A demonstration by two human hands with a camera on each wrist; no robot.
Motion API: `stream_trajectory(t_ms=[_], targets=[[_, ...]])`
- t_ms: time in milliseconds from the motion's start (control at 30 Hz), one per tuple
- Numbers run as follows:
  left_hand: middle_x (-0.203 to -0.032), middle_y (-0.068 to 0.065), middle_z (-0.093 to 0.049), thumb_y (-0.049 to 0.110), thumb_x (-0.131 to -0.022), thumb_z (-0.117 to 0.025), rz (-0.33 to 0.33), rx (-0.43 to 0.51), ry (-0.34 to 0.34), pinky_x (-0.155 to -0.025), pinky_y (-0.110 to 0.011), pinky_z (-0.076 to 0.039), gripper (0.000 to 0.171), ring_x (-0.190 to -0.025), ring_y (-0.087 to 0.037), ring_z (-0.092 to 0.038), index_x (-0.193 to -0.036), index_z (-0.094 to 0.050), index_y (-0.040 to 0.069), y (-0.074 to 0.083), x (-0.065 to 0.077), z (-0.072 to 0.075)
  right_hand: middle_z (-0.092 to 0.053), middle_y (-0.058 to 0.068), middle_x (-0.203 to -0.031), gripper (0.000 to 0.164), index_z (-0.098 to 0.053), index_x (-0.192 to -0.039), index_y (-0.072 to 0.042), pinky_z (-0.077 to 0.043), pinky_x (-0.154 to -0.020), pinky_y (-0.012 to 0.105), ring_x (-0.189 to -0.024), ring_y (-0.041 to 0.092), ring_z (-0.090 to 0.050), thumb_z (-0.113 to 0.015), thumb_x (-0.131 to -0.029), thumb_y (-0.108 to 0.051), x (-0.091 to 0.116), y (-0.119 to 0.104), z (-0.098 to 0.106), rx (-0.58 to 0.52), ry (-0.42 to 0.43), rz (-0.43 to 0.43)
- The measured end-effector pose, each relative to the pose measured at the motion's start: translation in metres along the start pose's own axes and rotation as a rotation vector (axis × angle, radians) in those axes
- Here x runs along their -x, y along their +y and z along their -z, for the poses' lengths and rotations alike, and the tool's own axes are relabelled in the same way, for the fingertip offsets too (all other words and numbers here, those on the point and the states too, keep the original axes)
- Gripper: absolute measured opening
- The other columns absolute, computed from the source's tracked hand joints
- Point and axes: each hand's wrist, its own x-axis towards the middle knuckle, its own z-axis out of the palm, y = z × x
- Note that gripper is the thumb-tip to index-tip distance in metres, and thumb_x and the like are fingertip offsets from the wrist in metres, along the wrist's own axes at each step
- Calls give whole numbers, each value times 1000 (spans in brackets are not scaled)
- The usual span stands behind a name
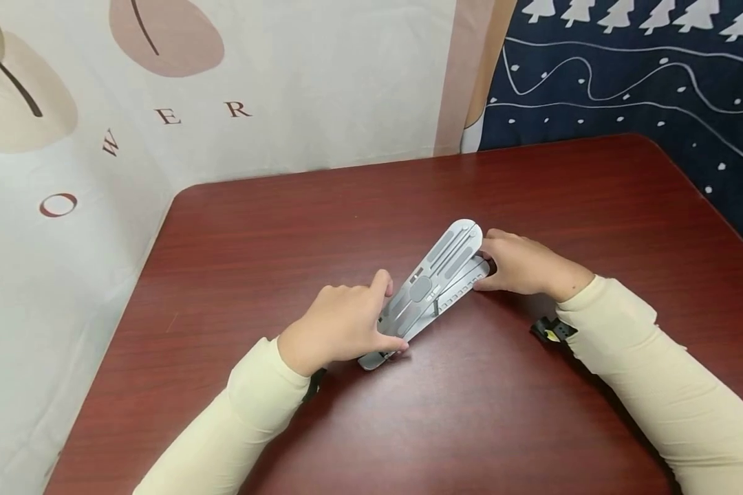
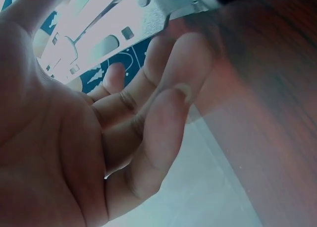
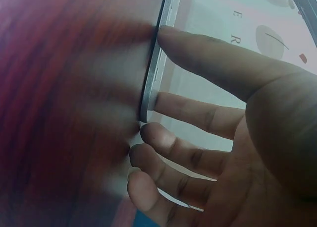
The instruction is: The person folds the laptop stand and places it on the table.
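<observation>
Gray hinged stand [image 1: 421, 289] is lying aslant on the counter [image 1: 254, 275], between the two hands; its leaves are standing apart toward the far end. Left hand [image 1: 343, 323] is holding the stand's near end, thumb and fingers partly spread, curving about its edges. Right hand [image 1: 523, 265] is pinching the lower leaf [image 1: 464, 283] at the stand's far end, thumb against index finger. Reddish-brown wood grain is surrounding the stand. Lettered white fabric [image 1: 316, 82] is hanging beyond the stand's left, navy tree-patterned fabric [image 1: 625, 75] beyond its right.

Table [image 1: 272, 234]: reddish-brown, rounded corners | pale cloth [image 1: 347, 82]: lettered, behind | navy cloth [image 1: 619, 79]: tree-printed, right
</observation>
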Motion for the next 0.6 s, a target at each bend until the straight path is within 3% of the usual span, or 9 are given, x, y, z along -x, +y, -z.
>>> stream_trajectory(t_ms=[133,333,600], targets=[[-76,18,-64,61,-71,-80,-1,-18,5,-63,-37,-47,70,-57,-4,-54,-113,-45,17,1,-1,-2,-59,11,-96,37,-71,-108,-10,-48,-75,41,-84,22,-55,-84,-75,-20,2,-1,0,14,20,35],[-66,16,-56,56,-73,-81,-20,-32,10,-58,-35,-44,65,-55,-7,-52,-112,-45,18,1,-2,-3,-59,12,-100,33,-73,-107,-13,-48,-84,47,-93,27,-58,-83,-76,-18,3,-4,0,36,-6,61],[-62,13,-52,50,-74,-83,-47,-40,37,-55,-34,-43,61,-52,-8,-51,-109,-46,18,1,-2,-1,-60,14,-107,41,-71,-115,-11,-49,-87,50,-100,32,-59,-83,-76,-18,5,-4,-3,43,6,48]])
